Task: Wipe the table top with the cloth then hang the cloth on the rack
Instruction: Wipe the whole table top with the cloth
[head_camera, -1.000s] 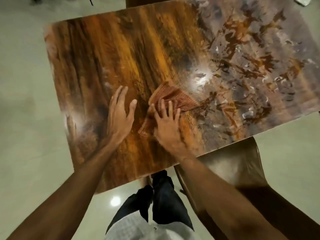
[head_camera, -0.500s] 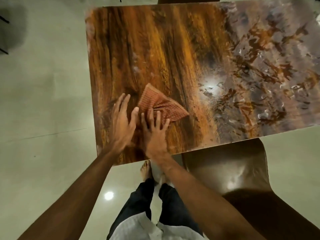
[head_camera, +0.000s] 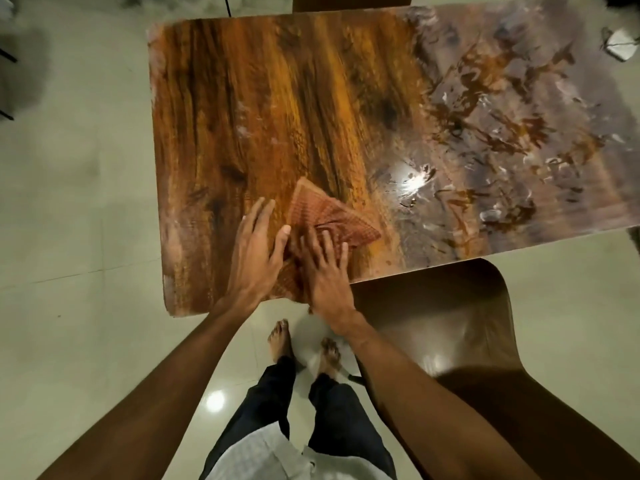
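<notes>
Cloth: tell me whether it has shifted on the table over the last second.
Yes. The cloth has slid toward the near edge of the table and a little left; its lower end now reaches that edge.

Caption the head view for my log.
Right hand presses the cloth on the table; left hand lies flat beside it.

One table [head_camera: 277,98], one cloth [head_camera: 322,213] near its front edge, two hands — left hand [head_camera: 252,258], right hand [head_camera: 327,271] — one brown chair [head_camera: 433,323], two bare feet [head_camera: 280,341], one white object [head_camera: 620,46] by the far right corner.

Glossy wood-patterned table [head_camera: 242,98] bears a reddish checked cloth [head_camera: 322,216].
</notes>
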The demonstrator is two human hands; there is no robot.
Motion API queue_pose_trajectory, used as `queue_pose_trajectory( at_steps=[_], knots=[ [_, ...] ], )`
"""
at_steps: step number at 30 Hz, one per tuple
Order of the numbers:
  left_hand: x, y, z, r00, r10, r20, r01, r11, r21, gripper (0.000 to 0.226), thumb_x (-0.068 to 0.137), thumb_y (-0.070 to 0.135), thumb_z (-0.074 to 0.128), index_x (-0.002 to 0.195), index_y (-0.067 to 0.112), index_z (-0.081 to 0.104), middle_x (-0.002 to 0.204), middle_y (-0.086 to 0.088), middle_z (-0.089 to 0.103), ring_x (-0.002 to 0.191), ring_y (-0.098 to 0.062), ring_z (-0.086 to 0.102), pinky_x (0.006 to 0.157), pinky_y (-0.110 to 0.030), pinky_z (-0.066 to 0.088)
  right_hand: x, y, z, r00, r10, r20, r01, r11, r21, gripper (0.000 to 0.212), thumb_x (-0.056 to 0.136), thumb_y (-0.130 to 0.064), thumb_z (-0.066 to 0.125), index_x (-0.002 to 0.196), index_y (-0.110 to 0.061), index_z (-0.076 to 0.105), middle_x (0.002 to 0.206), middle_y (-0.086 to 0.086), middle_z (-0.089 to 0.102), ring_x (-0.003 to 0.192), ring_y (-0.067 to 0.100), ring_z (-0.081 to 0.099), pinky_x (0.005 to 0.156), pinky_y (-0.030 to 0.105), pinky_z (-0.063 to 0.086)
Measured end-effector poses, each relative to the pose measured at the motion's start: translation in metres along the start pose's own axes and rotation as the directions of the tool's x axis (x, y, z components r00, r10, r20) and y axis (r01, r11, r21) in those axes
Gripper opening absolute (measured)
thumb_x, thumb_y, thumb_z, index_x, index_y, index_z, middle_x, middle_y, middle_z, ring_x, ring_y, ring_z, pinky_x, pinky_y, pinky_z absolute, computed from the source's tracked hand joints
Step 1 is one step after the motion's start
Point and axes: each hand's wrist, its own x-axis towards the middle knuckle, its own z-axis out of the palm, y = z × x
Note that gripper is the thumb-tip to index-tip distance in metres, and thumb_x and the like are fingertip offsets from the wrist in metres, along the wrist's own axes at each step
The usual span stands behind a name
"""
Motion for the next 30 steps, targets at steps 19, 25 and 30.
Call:
queue_pose_trajectory(
  at_steps=[19,25,30],
  knots=[
    [0.007,0.028,0.016,1.000,-0.022,0.003,0.022,1.000,-0.002,0.063,0.102,0.059,0.035,0.157,0.030,0.028,0.167,0.008,0.022,0.153,-0.016,0.024,0.124,-0.050,0.024,0.011,0.121,-0.028,0.931,0.361,-0.045,-0.353,0.927,0.128,0.066,0.108,-0.056,0.026,0.167,-0.030,0.013,0.176,0.006,-0.001,0.161,0.038,-0.003,0.125,0.068,-0.004],
    [0.060,-0.008,-0.012,0.993,-0.118,-0.025,0.117,0.993,-0.020,0.058,0.105,0.052,0.038,0.157,0.030,0.027,0.166,0.007,0.024,0.152,-0.017,0.025,0.125,-0.048,0.022,0.105,0.031,-0.035,0.995,-0.086,0.043,0.086,0.996,0.010,0.063,0.107,-0.055,0.024,0.166,-0.035,0.014,0.176,0.001,0.002,0.160,0.041,0.006,0.120,0.076,0.005],
    [0.112,-0.053,-0.057,0.979,-0.078,-0.190,0.105,0.986,0.133,0.056,0.106,0.050,0.041,0.154,0.021,0.040,0.161,0.000,0.038,0.146,-0.012,0.028,0.117,-0.006,-0.003,0.227,0.024,-0.055,0.971,0.238,-0.001,-0.238,0.970,0.040,0.065,0.107,-0.056,0.027,0.166,-0.032,0.014,0.175,0.006,0.005,0.159,0.045,0.002,0.116,0.080,0.000]
  ],
)
